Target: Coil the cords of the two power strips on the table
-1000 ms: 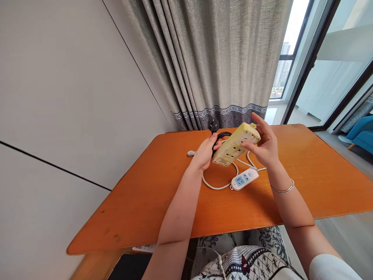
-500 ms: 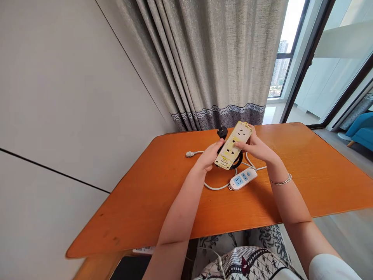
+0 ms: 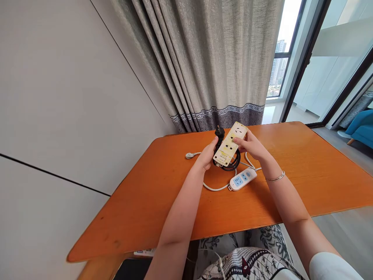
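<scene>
A yellowed power strip [image 3: 229, 145] is held just above the orange table [image 3: 305, 171], socket face up. My right hand [image 3: 251, 146] grips its right side, with the thumb on its face. My left hand [image 3: 208, 154] holds its left edge together with the coiled black cable [image 3: 234, 163] bundled under it. The black plug [image 3: 219, 132] sticks up behind the strip. A small white and blue power strip [image 3: 243, 179] lies on the table near my right wrist, its white cord [image 3: 214, 188] looping left to a white plug [image 3: 189, 155].
A grey curtain [image 3: 210, 58] hangs behind the table's far edge, a plain wall to the left, glass doors to the right. A blue chair [image 3: 359, 130] stands at the far right. My patterned clothing shows below the table's near edge.
The yellowed strip turned from tilted on its side to face up and came lower toward the table. The black plug and coil now sit behind and beneath it.
</scene>
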{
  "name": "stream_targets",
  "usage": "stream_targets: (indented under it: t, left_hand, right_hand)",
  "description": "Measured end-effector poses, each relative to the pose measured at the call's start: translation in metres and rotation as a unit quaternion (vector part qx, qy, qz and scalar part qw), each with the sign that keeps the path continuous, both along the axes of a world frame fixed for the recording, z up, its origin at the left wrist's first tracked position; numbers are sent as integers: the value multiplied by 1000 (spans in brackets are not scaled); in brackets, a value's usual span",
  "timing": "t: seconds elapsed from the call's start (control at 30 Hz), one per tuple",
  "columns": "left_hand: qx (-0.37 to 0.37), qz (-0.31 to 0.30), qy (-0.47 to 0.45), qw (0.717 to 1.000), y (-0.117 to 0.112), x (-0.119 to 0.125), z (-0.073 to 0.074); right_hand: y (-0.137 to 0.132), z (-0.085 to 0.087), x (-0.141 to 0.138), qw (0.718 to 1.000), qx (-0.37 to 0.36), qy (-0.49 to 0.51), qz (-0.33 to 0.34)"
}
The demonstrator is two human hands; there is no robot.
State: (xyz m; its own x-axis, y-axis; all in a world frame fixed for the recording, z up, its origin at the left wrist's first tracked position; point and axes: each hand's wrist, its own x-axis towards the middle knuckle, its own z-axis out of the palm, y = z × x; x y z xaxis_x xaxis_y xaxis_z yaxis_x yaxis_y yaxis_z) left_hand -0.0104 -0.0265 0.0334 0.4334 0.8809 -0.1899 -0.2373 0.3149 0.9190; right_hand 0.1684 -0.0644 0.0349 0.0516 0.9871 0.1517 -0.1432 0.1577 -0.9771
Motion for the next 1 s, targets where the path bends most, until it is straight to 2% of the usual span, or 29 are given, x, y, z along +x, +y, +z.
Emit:
stream_targets:
  t: [0.17,0.33,0.4,0.53,0.63,0.8,1.0]
  left_hand:
    - [-40,-42,-13,998,4,3,-2]
    - [-52,7,-118,992,6,11,-7]
    - [-32,21,-155,987,6,14,-11]
    - [48,2,-180,983,2,21,-21]
    - [38,52,-222,973,-1,31,-25]
    - [-7,159,-324,933,-7,45,-21]
    - [8,196,-358,913,-13,41,-14]
  right_hand:
    - [8,-5,3,999,-7,37,-17]
    - [17,-9,9,989,11,113,-90]
    - [20,-10,14,981,25,145,-126]
    - [25,-14,18,968,59,175,-172]
    - [26,-16,8,958,82,189,-200]
    - [24,-22,-24,942,91,234,-221]
    - [19,-27,-44,951,67,235,-186]
